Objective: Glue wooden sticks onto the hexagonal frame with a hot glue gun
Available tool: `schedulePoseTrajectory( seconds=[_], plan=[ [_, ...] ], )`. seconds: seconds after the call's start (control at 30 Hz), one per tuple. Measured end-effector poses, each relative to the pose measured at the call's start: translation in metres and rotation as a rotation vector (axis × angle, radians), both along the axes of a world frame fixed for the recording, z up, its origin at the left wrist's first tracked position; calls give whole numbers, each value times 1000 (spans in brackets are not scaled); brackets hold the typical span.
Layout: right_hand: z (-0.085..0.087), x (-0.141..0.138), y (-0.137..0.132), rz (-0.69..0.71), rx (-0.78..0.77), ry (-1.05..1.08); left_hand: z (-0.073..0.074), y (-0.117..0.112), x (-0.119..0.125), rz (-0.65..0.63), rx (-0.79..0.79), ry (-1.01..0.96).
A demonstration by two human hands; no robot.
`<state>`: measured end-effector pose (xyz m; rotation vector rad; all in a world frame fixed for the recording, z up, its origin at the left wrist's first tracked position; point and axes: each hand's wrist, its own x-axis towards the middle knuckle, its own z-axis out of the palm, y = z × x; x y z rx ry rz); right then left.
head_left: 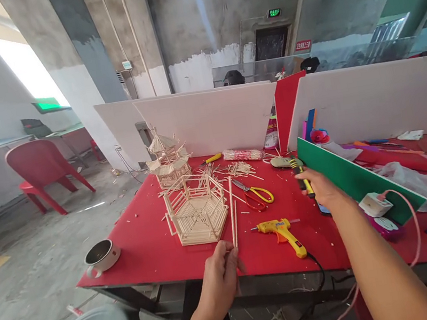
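Observation:
My left hand (220, 269) is closed at the table's front edge, pinching thin wooden sticks (234, 216) that point up and away. My right hand (319, 186) reaches far to the right, its fingers round a yellow-and-black hand tool (298, 171) whose exact kind I cannot make out. Left of centre stands an open-topped wooden stick frame (198, 216) with a slatted floor and railings. Behind it rises a small tiered stick pagoda (167, 159). Between my hands lie a yellow glue gun (284, 232) and scissors (255, 194) with red and yellow handles.
Loose sticks (241, 169) and a bundle of sticks (243, 155) lie towards the back. A cup (102, 256) stands near the left edge. On the right, a green board (354, 178) leans behind a white plug adapter (375, 204) with a pink cable. White partitions (211, 120) close off the back.

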<state>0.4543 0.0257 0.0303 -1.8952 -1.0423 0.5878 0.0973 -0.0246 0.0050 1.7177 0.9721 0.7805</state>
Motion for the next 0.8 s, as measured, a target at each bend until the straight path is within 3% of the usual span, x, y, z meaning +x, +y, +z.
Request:
schedulePoseTrajectory(
  seconds=[0.07,0.13,0.23,0.33,0.43,0.53,0.7,0.8],
  plan=[
    [12,-22,-25,64,83,51,2,-4,2,-18,-193,-205],
    [20,-58,-49,175,274,292,4,-7,4,-24,-287,-336],
    [26,-124,-77,377,510,729,8,-9,1,28,-242,-424],
    [27,-176,-95,440,545,1008,12,-10,-12,120,-193,-447],
    [22,-204,-109,493,524,1162,16,-11,-26,141,-288,-489],
    [11,-223,-120,427,493,1033,20,-9,-34,144,-372,-545],
    [-13,-254,-121,31,390,652,25,-6,-34,183,-483,-575],
    [-21,-267,-112,-59,446,552,26,-5,-32,218,-552,-585]
  ],
)
